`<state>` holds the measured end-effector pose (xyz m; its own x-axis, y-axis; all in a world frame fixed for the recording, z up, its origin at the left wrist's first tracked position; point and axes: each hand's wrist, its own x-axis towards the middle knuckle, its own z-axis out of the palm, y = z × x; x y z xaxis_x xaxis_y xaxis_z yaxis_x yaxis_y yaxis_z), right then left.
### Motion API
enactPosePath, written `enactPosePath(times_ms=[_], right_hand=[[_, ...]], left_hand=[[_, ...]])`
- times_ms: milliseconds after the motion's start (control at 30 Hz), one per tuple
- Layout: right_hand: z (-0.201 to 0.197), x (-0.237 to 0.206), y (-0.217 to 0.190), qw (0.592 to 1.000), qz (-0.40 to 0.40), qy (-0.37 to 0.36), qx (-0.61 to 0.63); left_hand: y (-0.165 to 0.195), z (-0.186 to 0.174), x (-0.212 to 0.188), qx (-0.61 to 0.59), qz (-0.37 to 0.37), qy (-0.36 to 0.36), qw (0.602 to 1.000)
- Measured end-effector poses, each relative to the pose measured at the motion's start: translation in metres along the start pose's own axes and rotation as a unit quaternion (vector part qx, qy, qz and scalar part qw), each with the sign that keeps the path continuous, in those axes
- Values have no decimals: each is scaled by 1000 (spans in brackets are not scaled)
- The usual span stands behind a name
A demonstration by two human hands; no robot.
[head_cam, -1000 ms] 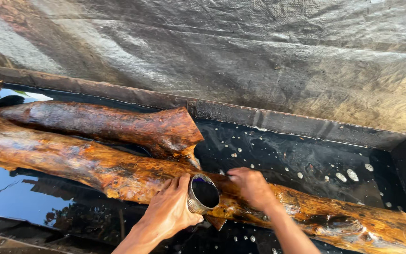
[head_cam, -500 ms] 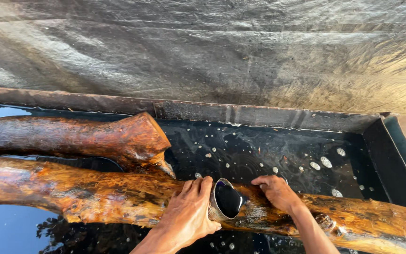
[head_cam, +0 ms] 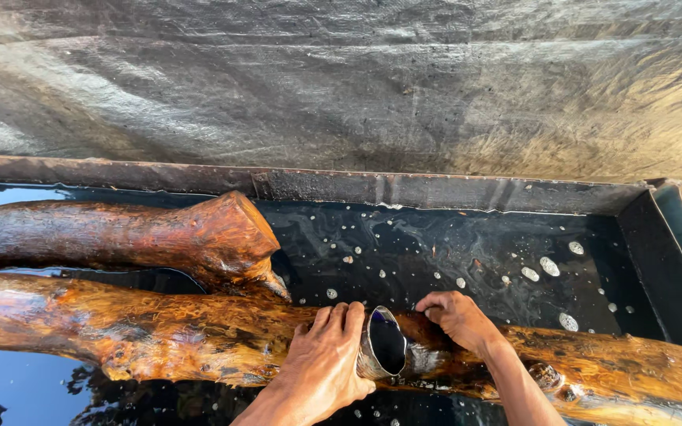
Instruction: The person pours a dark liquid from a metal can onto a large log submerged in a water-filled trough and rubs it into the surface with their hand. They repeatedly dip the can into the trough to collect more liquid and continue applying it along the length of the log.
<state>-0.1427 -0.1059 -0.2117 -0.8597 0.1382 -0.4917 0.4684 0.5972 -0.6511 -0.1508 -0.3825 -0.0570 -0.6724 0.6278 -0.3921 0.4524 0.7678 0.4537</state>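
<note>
My view has swung right along the trough (head_cam: 672, 260): its end wall now shows and the short log (head_cam: 120, 237) sits further left. My left hand (head_cam: 321, 367) tips the cup (head_cam: 380, 343) steeper against the long log (head_cam: 159, 331). My right hand (head_cam: 459, 319) has slid rightward along it.

Trough (head_cam: 672, 260): long, dark, with a rusty rim along the far side and a black wall at the right end, filled with dark liquid (head_cam: 451, 252) that carries scattered pale bubbles. Lying in it: one long wet orange-brown log (head_cam: 136, 331), running from the left edge to the lower right corner, and a shorter thick log (head_cam: 120, 233) behind it at the left, its flared cut end touching the long one. Grey plastic sheet (head_cam: 341, 79) rises behind the rim.
</note>
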Motion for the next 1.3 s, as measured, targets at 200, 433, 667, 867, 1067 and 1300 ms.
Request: enactPosePath(times_ms=[200, 433, 667, 867, 1067, 1300], right_hand=[[-2, 8, 5, 998, -60, -1, -28], [-6, 14, 5, 996, -75, -22, -40], [-4, 12, -4, 993, -83, -9, -85], [-3, 10, -5, 987, -136, 4, -83], [-3, 3, -10, 980, -163, 14, -110], [-4, 1, -8, 956, -255, 44, -140]], left_hand=[[3, 2, 0, 5, 4, 10, 1000], [0, 5, -2, -3, 11, 23, 1000], [0, 5, -1, -13, -7, 4, 1000], [-3, 7, -2, -16, 6, 21, 1000], [-4, 8, -1, -13, 7, 17, 1000], [-3, 8, 0, -5, 3, 30, 1000]])
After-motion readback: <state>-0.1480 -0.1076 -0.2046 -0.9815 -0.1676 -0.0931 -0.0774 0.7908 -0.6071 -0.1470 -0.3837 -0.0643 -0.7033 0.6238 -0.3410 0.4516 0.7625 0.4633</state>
